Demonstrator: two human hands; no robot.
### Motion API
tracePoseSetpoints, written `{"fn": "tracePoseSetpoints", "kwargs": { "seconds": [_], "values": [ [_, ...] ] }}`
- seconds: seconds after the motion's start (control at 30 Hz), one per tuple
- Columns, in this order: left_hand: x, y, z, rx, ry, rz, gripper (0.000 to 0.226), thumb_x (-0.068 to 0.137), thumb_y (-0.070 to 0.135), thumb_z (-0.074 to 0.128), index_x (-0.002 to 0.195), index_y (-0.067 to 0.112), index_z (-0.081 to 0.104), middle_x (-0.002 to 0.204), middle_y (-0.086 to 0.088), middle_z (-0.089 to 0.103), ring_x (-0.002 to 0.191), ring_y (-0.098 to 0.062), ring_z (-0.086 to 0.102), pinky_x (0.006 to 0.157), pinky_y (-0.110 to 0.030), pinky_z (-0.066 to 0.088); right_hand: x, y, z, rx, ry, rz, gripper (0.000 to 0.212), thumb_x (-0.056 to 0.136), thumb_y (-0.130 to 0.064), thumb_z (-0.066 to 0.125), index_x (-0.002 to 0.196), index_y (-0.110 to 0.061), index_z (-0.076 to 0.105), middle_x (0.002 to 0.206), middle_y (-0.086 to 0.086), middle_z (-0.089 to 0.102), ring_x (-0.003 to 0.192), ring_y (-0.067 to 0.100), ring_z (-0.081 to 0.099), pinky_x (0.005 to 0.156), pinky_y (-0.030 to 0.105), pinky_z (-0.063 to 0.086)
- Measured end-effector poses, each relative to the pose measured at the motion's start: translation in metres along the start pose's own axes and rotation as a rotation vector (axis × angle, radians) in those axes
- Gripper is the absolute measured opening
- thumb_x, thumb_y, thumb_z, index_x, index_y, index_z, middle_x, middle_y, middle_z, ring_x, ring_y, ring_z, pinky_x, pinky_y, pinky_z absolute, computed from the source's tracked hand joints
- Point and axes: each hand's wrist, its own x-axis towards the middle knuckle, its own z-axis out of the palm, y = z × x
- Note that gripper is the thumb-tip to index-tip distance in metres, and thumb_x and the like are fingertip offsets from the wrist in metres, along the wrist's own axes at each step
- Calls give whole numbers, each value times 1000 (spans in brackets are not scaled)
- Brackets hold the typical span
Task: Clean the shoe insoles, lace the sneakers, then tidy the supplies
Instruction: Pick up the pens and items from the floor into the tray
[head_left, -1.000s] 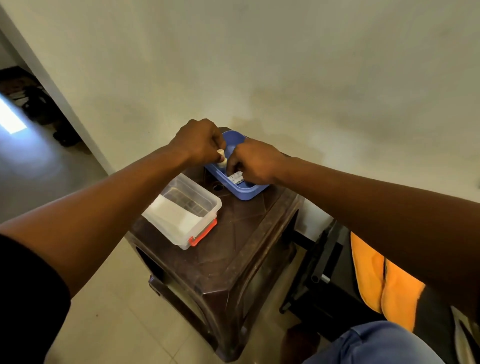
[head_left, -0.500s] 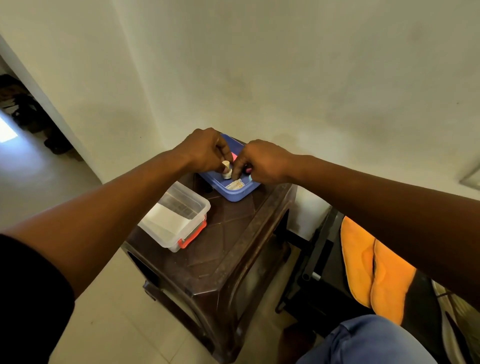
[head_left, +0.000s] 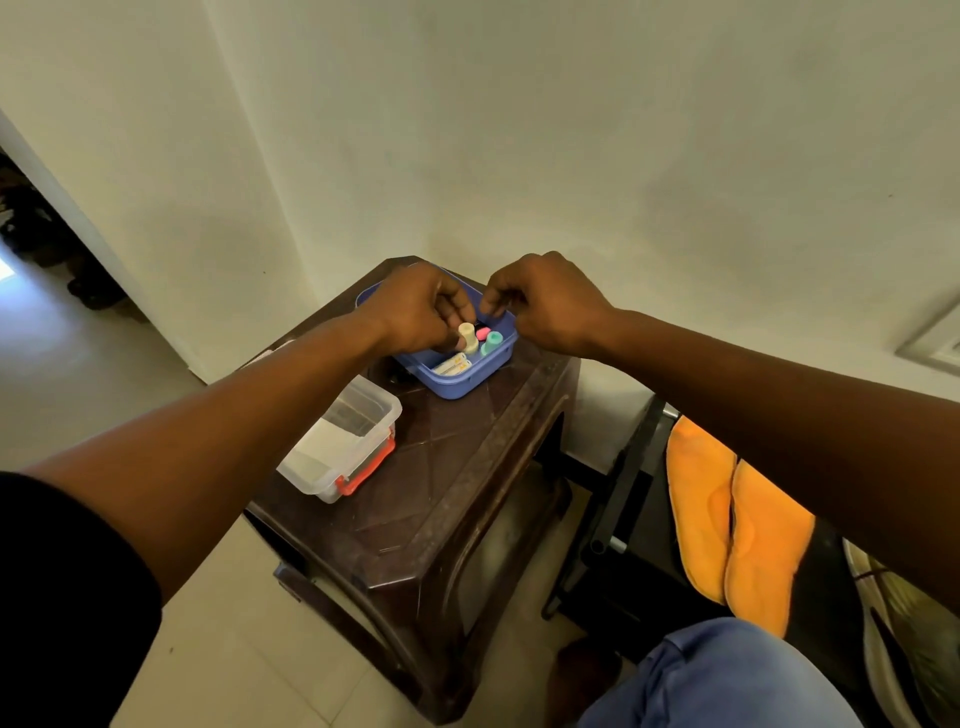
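**Hands over the blue tray**

The left hand (head_left: 415, 306) is pinching a small cream bottle (head_left: 467, 336) above the blue tray (head_left: 457, 382), which is sitting at the far end of the brown bench (head_left: 431, 499). The right hand (head_left: 545, 301) is hovering just beside it with fingers curled; whether it holds anything is hidden. Pink and teal caps (head_left: 491, 340) are showing in the tray, half covered. A clear box (head_left: 343, 441) is lying nearer than the tray; orange insoles (head_left: 737, 525) are cut off by the right arm.
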Motion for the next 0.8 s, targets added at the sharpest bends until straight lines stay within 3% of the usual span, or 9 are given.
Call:
{"fn": "tracePoseSetpoints", "kwargs": {
  "seconds": [0.17, 0.33, 0.57, 0.8],
  "values": [
    [0, 0, 5, -43, -19, 0, 34, 75, 0, 84, 104, 13, 76, 89, -1, 77, 79, -11, 73, 78, -23, 58, -2, -5, 3, -26, -34, -3, 34, 79, 3, 66, 103, -19, 79, 101, 1, 77, 89, 19, 69, 83, 40, 60],
    [0, 0, 5, -89, -23, -5, 29, 75, -5, 82, 98, 12, 76, 89, 1, 77, 75, -6, 72, 67, -12, 52, -2, -7, 5, -44, -29, 12, 31, 84, -4, 65, 104, -23, 79, 103, -2, 77, 91, 20, 68, 82, 39, 59],
    [0, 0, 7, -58, -26, 5, 22, 78, -1, 82, 93, 15, 76, 86, 3, 75, 70, -2, 69, 59, -7, 48, -3, -7, 0, -102, -57, 16, 27, 81, -13, 67, 102, -26, 79, 99, -5, 76, 87, 17, 67, 76, 34, 58],
    [1, -4, 4, -92, -107, 42, 23, 79, -2, 81, 98, 10, 78, 94, -4, 78, 84, -13, 75, 86, -28, 59, 5, -14, -5, -114, -89, 34, 23, 77, -10, 72, 93, -25, 79, 100, -2, 76, 89, 20, 68, 78, 36, 58]
  ]
}}
